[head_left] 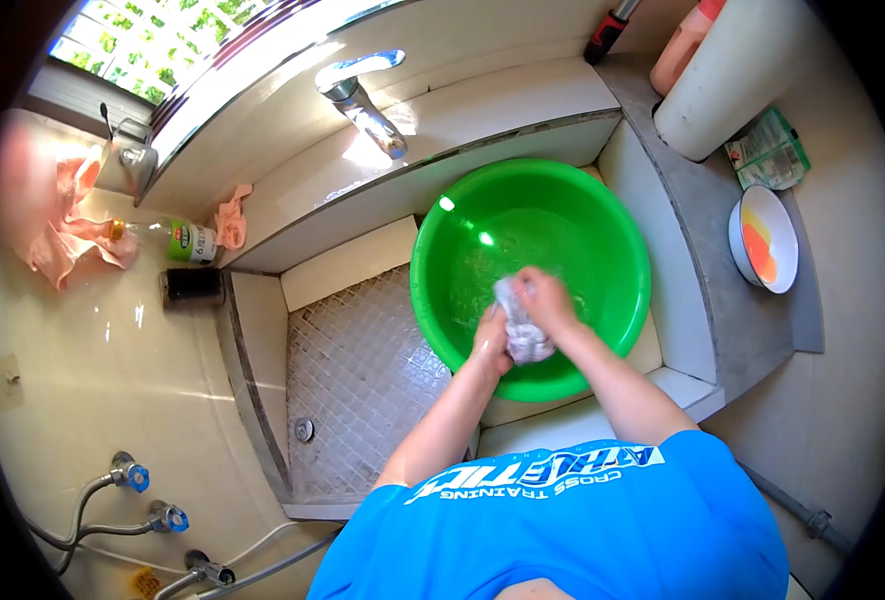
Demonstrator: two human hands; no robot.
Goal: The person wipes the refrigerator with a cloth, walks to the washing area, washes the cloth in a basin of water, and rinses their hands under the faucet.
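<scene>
A bunched, wet-looking whitish cloth is between my two hands, over the near half of a green plastic basin. My left hand is closed round its left side. Gripping the upper right part, my right hand is slightly blurred by motion. Some water shows in the bottom of the basin, below the cloth. Exactly what kind of cloth it is, I cannot make out.
The basin stands in a tiled sink with a drain. A chrome faucet rises behind. A bottle, black brush and pink cloth are at left; a bowl and white pipe at right.
</scene>
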